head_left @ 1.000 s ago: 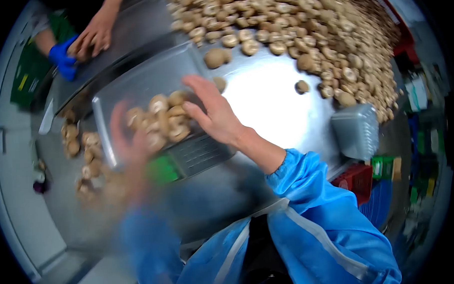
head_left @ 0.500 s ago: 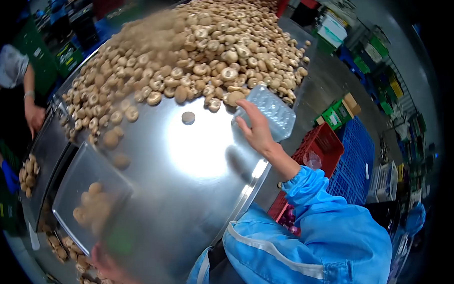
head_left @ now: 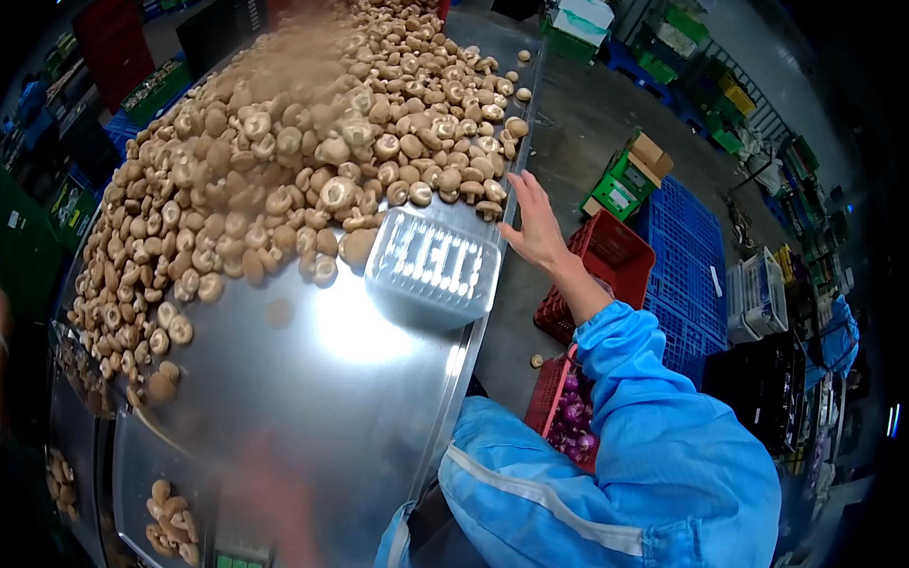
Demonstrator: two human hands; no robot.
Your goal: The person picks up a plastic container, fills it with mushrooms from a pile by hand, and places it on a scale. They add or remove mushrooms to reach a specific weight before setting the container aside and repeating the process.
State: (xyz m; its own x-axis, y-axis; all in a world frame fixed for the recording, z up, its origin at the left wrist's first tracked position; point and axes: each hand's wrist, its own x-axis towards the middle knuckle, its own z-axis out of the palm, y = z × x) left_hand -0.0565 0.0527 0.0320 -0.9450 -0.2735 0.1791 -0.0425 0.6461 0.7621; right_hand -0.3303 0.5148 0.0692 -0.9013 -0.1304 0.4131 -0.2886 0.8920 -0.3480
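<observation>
Beside the trays (head_left: pixel 434 270), at two o'clock, the right hand (head_left: pixel 540 226) had arrived, fingers spread, leaving them ungripped; the left hand (head_left: pixel 279 500) was too blurred to tell.

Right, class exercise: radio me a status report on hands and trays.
Right hand open beside clear plastic trays. Left hand motion-blurred, grip unclear. Shiitake mushrooms crowd the trays' far side.
</observation>
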